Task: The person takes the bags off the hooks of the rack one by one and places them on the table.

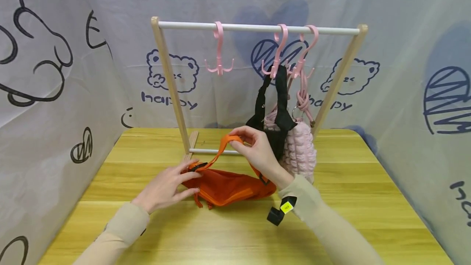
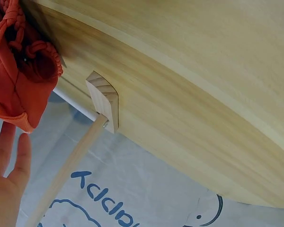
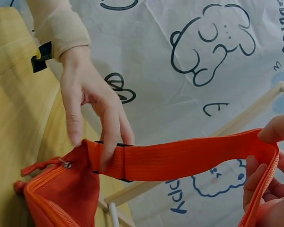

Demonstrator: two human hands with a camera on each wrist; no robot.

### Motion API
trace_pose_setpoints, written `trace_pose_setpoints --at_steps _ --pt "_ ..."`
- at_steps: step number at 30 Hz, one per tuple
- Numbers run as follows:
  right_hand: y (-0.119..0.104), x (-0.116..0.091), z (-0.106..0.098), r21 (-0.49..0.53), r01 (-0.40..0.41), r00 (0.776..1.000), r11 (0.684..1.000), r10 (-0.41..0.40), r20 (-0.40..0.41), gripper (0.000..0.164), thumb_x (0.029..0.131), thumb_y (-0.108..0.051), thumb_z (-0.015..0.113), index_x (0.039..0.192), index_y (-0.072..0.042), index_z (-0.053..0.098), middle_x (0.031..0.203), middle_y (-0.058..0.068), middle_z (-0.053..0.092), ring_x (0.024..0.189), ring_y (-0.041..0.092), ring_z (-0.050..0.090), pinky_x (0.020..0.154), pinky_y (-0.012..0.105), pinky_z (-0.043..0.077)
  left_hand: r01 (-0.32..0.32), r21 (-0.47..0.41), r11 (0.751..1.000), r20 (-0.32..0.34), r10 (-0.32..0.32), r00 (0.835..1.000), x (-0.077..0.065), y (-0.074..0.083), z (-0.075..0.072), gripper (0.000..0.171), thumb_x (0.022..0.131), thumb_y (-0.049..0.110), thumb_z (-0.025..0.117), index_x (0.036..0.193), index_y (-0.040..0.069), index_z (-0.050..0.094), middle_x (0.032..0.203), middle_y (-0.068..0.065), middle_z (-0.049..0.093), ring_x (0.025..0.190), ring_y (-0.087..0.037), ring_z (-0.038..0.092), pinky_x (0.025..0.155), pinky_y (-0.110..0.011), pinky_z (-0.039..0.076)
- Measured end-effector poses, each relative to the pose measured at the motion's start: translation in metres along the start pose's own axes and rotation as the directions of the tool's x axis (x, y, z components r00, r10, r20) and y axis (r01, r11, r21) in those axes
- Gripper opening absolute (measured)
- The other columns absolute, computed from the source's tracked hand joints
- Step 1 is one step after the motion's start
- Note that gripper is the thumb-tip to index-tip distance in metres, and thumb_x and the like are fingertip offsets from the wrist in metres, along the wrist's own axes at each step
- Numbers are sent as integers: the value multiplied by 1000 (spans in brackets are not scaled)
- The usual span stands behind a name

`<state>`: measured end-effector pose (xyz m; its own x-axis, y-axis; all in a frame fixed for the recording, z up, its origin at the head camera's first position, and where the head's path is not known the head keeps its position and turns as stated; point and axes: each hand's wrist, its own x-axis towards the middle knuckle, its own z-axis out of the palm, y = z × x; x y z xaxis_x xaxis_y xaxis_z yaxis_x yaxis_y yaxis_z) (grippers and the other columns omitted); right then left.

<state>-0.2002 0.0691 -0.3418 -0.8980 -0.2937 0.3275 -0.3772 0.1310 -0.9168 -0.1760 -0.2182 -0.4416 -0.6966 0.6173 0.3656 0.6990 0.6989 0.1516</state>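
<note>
An orange zipped bag [image 1: 228,187] with a webbing strap [image 3: 180,156] rests on the wooden table. My right hand [image 1: 257,150] pinches the strap near its middle and lifts it into an arch above the bag. At the bag's left end is my left hand [image 1: 167,187], its thumb in front and its fingers around the end by the black strap slider [image 3: 123,161]. In the left wrist view, the fingertips [image 2: 23,142] touch the bag's lower edge. Orange cord pulls [image 1: 198,199] hang from the left end.
Behind the bag stands a wooden rack with a white rail [image 1: 254,26]. One pink hook [image 1: 219,48] hangs bare at the left. Two more pink hooks at the right carry a black bag [image 1: 276,138] and a pink puffy bag [image 1: 299,150], close beside my right forearm.
</note>
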Motion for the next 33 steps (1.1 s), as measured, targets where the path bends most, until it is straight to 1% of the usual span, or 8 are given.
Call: trace_pose_setpoints --at_steps 3,8,14,17,21,24,29,33 --pt "7 -4 0 -28 0 1000 1000 0 8 18 93 -3 68 111 1 69 110 20 71 91 15 66 83 17 54 -9 14 1000 40 9 999 -1 -1 1 48 84 42 81 126 21 68 155 -11 46 117 -35 66 94 -56 54" --pt "17 -11 -1 -65 4 999 998 -2 37 18 92 -2 70 110 1 69 109 21 72 89 19 66 82 16 56 -27 72 997 69 22 997 0 -2 6 58 77 24 88 129 22 64 153 -14 48 116 -33 67 90 -54 55" --pt "23 -19 -2 -117 15 999 993 -9 51 20 92 -3 69 111 -1 69 110 19 72 89 21 68 81 16 55 -50 143 988 43 44 998 0 -4 11 56 78 9 83 129 22 64 149 -15 53 111 -30 70 88 -52 55" --pt "26 -23 -1 -140 17 999 990 -9 54 20 91 -3 70 111 -2 70 109 17 73 85 19 67 77 16 55 -46 154 987 54 39 998 -1 -3 13 59 77 10 86 130 23 63 150 -15 52 112 -31 69 90 -52 54" --pt "28 -28 1 -163 12 999 986 -4 50 21 90 -4 70 111 -4 71 107 16 74 82 17 65 74 17 54 -33 165 986 89 18 996 -2 -3 16 66 74 16 90 132 25 61 152 -15 49 120 -32 66 93 -51 53" --pt "31 -31 1 -187 10 999 982 -1 48 22 90 -6 71 111 -5 71 108 15 75 84 16 65 77 18 55 -34 180 983 99 17 995 -3 -2 18 69 74 12 89 134 26 59 152 -16 49 124 -32 63 92 -51 53" --pt "34 -34 2 -240 9 999 971 2 46 22 90 -8 72 112 -8 71 110 11 74 89 19 66 81 19 55 -49 194 980 98 30 995 -3 -2 20 76 69 -1 83 136 25 57 149 -18 50 121 -33 64 89 -50 55" --pt "37 -38 2 -290 17 999 957 -7 36 21 89 -8 72 110 -9 71 109 9 74 88 18 64 81 20 55 -42 180 983 85 28 996 -2 -1 19 73 69 -2 81 134 23 58 146 -19 50 119 -37 64 89 -52 57"
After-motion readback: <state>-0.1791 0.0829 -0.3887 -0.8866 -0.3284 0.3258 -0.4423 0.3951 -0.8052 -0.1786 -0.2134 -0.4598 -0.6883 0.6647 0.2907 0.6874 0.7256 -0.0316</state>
